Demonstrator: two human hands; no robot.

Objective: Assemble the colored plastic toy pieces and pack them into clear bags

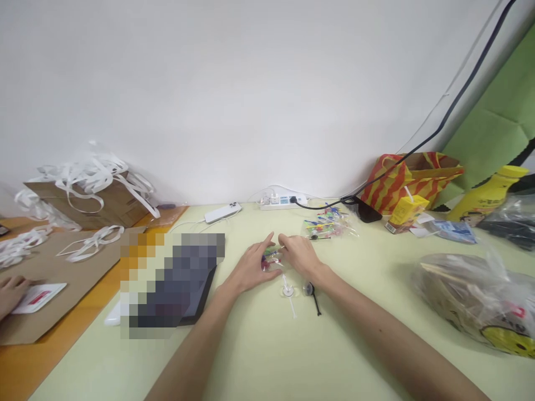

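Between my hands is a small clear plastic bag (272,259) with red, green and blue pieces. My left hand (249,269) curves around its left side, thumb and index finger stretched along it. The curled fingers of my right hand (300,253) pinch at its upper right edge; the fingertips are partly hidden. Just below lie a white thin-stemmed piece with a round disc (288,291) and a black one (315,298) with a clear round part. Farther back, a larger clear bag (330,223) holds several similar coloured pieces.
A pixelated dark tablet (192,289) lies left, a white phone (223,211) behind it. A power strip (281,201) sits against the wall. At right are a yellow drink carton (406,211), a striped bag (387,178) and a plastic-wrapped bundle (472,295). Another person's hand (11,292) is far left.
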